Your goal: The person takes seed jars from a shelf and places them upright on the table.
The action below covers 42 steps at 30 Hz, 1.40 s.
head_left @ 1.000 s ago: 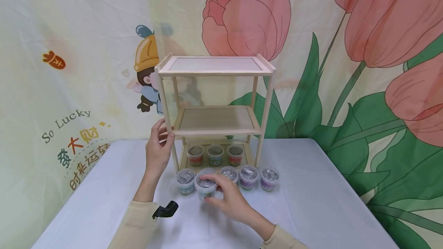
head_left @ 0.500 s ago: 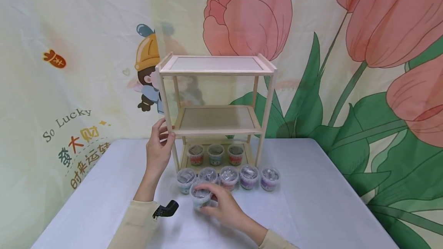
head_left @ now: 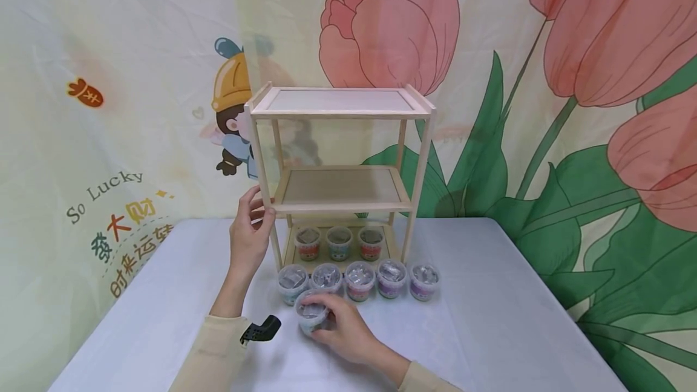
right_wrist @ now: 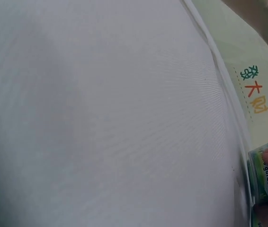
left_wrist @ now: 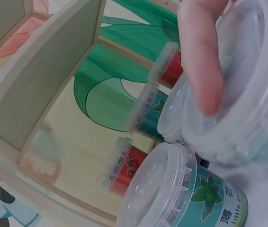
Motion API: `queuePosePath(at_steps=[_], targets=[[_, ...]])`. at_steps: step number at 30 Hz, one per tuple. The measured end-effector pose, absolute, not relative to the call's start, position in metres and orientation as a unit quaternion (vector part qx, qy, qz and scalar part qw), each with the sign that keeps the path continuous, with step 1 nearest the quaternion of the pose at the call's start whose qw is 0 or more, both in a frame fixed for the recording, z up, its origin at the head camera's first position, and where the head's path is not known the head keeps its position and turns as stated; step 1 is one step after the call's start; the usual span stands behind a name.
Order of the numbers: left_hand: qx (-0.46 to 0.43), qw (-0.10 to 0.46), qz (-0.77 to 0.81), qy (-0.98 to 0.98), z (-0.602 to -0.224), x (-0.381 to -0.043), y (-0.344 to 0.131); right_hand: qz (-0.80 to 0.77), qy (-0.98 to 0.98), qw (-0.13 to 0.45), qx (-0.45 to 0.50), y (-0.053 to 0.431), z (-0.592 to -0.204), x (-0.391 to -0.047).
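My left hand point(head_left: 250, 231) grips the left front post of a three-tier wooden shelf rack point(head_left: 343, 207), near the middle shelf. In front of the rack, my right hand point(head_left: 348, 328) holds a clear-lidded plastic tub point(head_left: 311, 312) with a teal label, thumb at its near side and fingers over the lid. Behind it a row of similar tubs stands along the rack's front, including a teal one point(head_left: 293, 283), a red one point(head_left: 360, 280) and a purple one point(head_left: 391, 278). In the left wrist view, the teal tub point(left_wrist: 209, 194) shows a mint leaf.
On the bottom shelf point(head_left: 348, 264) stand a red tub point(head_left: 308, 244), a teal tub point(head_left: 339, 244) and another red tub point(head_left: 371, 244). A white cloth covers the table point(head_left: 506, 307). A printed curtain point(head_left: 479, 11) hangs close behind the rack.
My right hand has moved the teal tub toward me and slightly left, uncovering the row's second tub. My left hand has stayed on the post.
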<state>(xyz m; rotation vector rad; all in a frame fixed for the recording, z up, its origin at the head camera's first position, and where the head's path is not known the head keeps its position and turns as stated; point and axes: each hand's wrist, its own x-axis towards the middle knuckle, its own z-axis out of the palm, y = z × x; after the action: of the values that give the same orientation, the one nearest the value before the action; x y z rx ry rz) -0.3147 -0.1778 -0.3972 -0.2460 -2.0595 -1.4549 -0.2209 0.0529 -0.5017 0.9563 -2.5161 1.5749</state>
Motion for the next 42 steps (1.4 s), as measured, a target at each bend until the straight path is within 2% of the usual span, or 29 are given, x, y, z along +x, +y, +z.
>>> queuePosePath(at_steps=[8, 17, 31, 42], targets=[[-0.095, 0.301, -0.549, -0.774, -0.399, -0.316, -0.179, 0.484, -0.817, 0.042, 0.31, 0.042, -0.508, -0.223], [-0.097, 0.299, -0.548, -0.775, -0.399, -0.317, -0.178, 0.487, -0.817, 0.048, 0.307, 0.041, -0.509, -0.224], [-0.093, 0.296, -0.544, -0.779, -0.399, -0.315, -0.178, 0.478, -0.803, -0.069, 0.35, 0.061, -0.495, -0.228], [-0.091, 0.298, -0.545, -0.778, -0.4, -0.317, -0.178, 0.455, -0.803, -0.109, 0.369, 0.088, -0.476, -0.232]])
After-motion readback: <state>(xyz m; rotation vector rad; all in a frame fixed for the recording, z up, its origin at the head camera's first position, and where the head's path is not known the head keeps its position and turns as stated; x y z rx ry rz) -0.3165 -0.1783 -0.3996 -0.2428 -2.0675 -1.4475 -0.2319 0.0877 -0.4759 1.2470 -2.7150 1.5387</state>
